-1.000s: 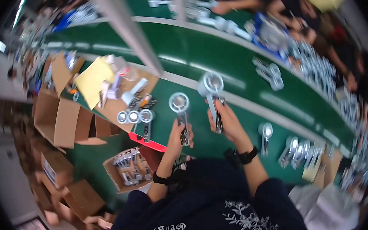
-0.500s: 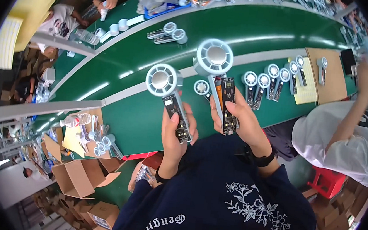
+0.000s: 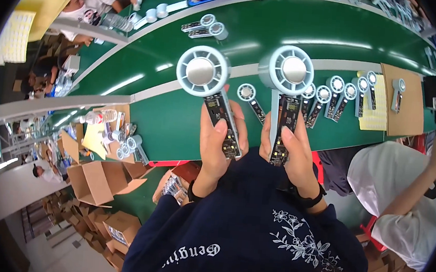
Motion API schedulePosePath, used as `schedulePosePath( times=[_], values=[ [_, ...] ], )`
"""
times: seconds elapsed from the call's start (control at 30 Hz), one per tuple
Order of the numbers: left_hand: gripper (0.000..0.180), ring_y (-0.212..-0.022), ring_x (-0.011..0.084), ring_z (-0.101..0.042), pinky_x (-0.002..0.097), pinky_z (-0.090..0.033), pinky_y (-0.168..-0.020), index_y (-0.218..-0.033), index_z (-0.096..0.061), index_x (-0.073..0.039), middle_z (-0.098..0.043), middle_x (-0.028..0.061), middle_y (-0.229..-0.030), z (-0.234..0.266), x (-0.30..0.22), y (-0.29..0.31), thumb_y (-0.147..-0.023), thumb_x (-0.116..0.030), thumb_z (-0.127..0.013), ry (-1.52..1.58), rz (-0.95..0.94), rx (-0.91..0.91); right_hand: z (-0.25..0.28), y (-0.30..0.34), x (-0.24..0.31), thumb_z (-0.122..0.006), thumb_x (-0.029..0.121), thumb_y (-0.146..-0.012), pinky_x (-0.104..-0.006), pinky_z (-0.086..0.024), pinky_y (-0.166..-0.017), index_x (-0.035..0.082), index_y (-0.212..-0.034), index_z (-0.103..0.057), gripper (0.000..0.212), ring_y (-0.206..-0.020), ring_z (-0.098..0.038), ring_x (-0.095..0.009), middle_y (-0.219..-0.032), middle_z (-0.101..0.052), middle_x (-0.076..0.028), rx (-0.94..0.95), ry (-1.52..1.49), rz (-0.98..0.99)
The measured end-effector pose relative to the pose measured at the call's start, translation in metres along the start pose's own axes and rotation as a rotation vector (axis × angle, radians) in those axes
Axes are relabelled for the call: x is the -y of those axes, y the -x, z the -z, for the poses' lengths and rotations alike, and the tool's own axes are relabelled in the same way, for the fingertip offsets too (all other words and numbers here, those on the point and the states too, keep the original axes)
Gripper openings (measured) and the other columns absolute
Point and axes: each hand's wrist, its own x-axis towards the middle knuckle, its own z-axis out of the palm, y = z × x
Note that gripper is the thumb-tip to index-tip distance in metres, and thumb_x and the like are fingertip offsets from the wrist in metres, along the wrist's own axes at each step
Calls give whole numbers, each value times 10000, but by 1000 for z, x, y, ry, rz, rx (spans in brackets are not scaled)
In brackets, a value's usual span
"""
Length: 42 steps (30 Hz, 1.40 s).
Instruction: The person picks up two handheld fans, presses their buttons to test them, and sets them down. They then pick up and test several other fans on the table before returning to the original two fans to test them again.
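Observation:
In my left hand (image 3: 220, 136) is a light-blue handheld fan (image 3: 201, 71) with a round silver-centred head and a black circuit board exposed along its handle. My right hand (image 3: 292, 147) grips a second handheld fan (image 3: 289, 72) of the same kind, its board facing me. Both are raised over the green bench, heads up, with a thumb lying on each board. Behind and between them another fan (image 3: 246, 92) lies on the bench. More fans (image 3: 336, 84) with bare boards are laid out in a row to the right of my right hand.
A yellow sheet (image 3: 374, 114) and a cardboard piece (image 3: 406, 108) lie on the right, beside a co-worker in a white shirt (image 3: 386, 169). Two fans (image 3: 216, 30) rest on the far green surface (image 3: 268, 31). At left are a bottle (image 3: 100, 117), more fans (image 3: 133, 143) and an open carton (image 3: 89, 179).
Both held fans have come nearer and their heads look larger. The right-hand fan has moved right and turned, so its board faces me more squarely. My left hand has risen slightly.

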Motion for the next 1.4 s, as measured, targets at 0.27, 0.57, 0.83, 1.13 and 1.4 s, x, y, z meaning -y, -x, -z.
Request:
schedulePosePath(
  times=[0.27, 0.57, 0.83, 1.13, 1.4],
  values=[
    [510, -533, 127, -504, 213, -375, -358, -1312, -232, 13, -475, 132, -987, 17, -31, 24, -924, -233, -452, -23, -40, -82, -43, -7, -22, -434, 228, -925, -245, -389, -518, -14, -1244, -325, 415, -610, -465, -121, -847, -495, -93, 144, 97, 16],
    [319, -495, 156, -498, 245, -409, -425, -1121, -336, -10, -476, 103, -774, 40, -51, 53, -929, -239, -446, -31, -76, -181, -63, -8, -54, -436, 207, -925, -223, -401, -534, -13, -1281, -296, 441, -627, -493, -114, -871, -505, -83, 291, 243, 14],
    [546, -623, 108, -525, 233, -435, -462, -1379, -143, -23, -468, 82, -1049, 46, -31, 56, -959, -202, -443, -264, -131, -159, -61, -6, -57, -465, 315, -918, -243, -417, -413, 2, -1272, -340, 488, -467, -469, -118, -798, -524, -73, 243, 89, 7],
    [506, -605, 90, -518, 196, -409, -431, -1388, -134, -34, -481, 76, -989, 46, -48, 48, -976, -179, -391, -118, -40, -157, -70, -22, -54, -448, 253, -918, -244, -437, -465, 8, -1337, -232, 531, -550, -501, -130, -795, -498, -81, 286, 63, -108],
    [532, -799, 75, -505, 196, -451, -639, -1406, -131, -27, -461, 54, -1056, 48, -33, 44, -966, -130, -412, -126, -40, -87, -62, -10, -51, -442, 246, -914, -258, -440, -459, 6, -1352, -219, 547, -547, -501, -137, -796, -495, -84, 179, 126, -50]
  ],
)
